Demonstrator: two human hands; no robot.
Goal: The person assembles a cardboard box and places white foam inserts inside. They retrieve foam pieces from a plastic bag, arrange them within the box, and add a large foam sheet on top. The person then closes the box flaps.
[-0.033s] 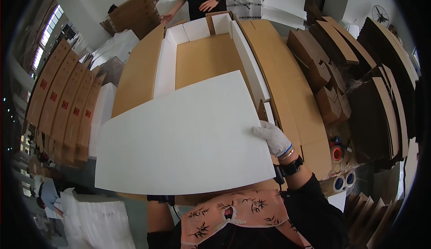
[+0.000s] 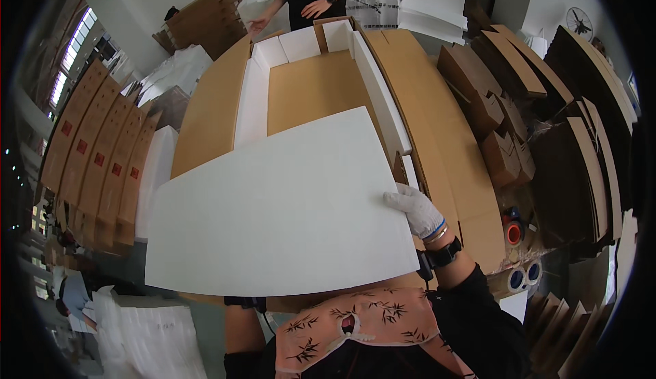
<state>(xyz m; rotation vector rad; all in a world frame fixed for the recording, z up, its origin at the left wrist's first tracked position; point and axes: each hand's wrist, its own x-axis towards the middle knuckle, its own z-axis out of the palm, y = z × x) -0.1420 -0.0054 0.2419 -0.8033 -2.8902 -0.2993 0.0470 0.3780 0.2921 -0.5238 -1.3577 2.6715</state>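
A large flat white panel (image 2: 273, 215) lies tilted across the near part of a long open cardboard box (image 2: 314, 95). My right hand (image 2: 415, 212), in a white knit glove, grips the panel's right edge, thumb on the top face. The fingers under it are hidden. My left forearm (image 2: 244, 328) comes up below the panel's near edge, and the panel covers my left hand. White foam strips (image 2: 254, 99) line the box's inner walls, with the brown cardboard bottom showing between them. The box's wide side flaps (image 2: 437, 133) are folded outward.
A co-worker (image 2: 311, 3) stands at the box's far end, one hand near the left flap. Upright cartons (image 2: 92, 153) stand at left, and folded cardboard (image 2: 502, 82) is stacked at right. Tape rolls (image 2: 516, 280) lie near my right elbow. White wrapped packs (image 2: 154, 338) sit at lower left.
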